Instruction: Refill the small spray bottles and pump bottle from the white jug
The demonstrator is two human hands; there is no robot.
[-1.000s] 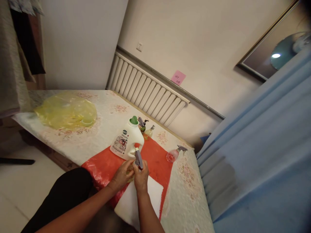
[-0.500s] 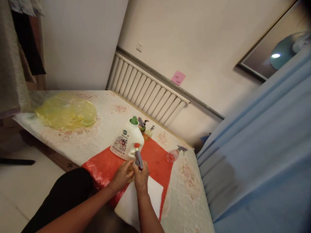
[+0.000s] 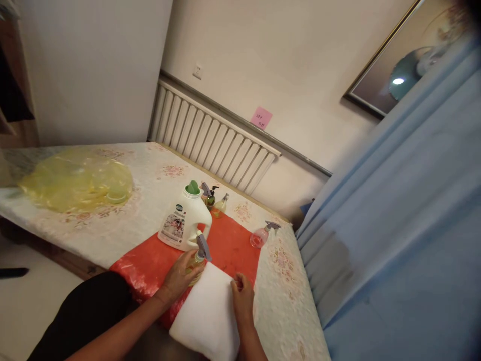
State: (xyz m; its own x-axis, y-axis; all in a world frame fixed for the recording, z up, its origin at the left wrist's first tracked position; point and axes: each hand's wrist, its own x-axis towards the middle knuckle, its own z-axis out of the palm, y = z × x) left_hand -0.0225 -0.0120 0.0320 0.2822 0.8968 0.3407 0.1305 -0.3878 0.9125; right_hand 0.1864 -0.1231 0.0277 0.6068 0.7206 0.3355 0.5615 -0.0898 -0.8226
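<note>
Wrapped around the yellowish body of a gray-headed spray bottle (image 3: 197,259), the left hand (image 3: 179,277) has a firm hold just below the neck. The right hand (image 3: 243,296) is at the right edge of a white cloth, its fingers curled; whether they pinch the cloth I cannot tell.

Largest is the floral cover (image 3: 146,215), spread over the broad surface in front of the person. A light blue curtain (image 3: 394,210) hangs down the right side, and a white radiator (image 3: 210,138) runs along the wall beyond the cover's far edge. On the cover lies a red plastic sheet (image 3: 235,240), with a crumpled yellow plastic bag (image 3: 78,178) well apart to its left. The white cloth (image 3: 212,311) lies over the near part of the sheet, between the two hands.

A white detergent jug (image 3: 180,225) with a printed label, a side handle and green inside its neck stands at the sheet's left part; the held bottle is just in front of it, its gray head upward. Smaller still, a pink spray bottle (image 3: 259,237) sits at the sheet's right edge, and a yellow spray bottle (image 3: 220,206) is near a dark green pump bottle (image 3: 210,200) behind the jug.
</note>
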